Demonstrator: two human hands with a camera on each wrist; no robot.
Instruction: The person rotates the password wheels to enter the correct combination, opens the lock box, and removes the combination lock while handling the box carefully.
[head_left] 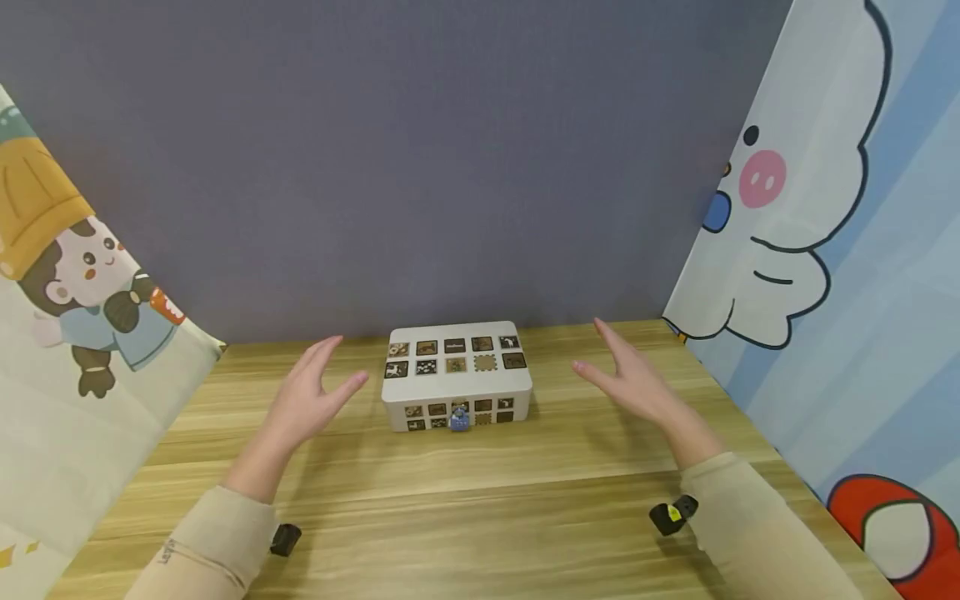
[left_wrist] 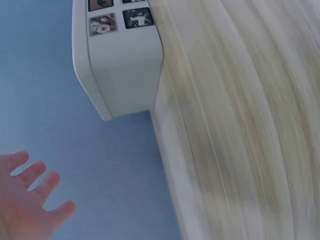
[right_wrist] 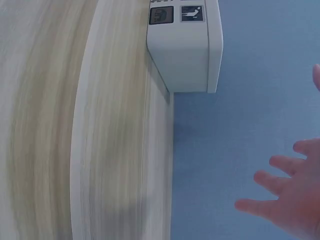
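A white lidded box, printed with small brown and black picture squares, sits on the wooden table against the back panel. At the middle of its front hangs a small blue padlock. My left hand is held above the table to the left of the box, apart from it, with fingers extended and nothing in them. On the other side, my right hand is raised likewise, thumb and fingers spread, touching nothing. Both wrist views show a side of the box and spread fingers well away from it.
Behind the table rises a grey panel. Cartoon-printed sheets stand at both sides, a pale left sheet and a blue striped right sheet. A black device is strapped at each wrist.
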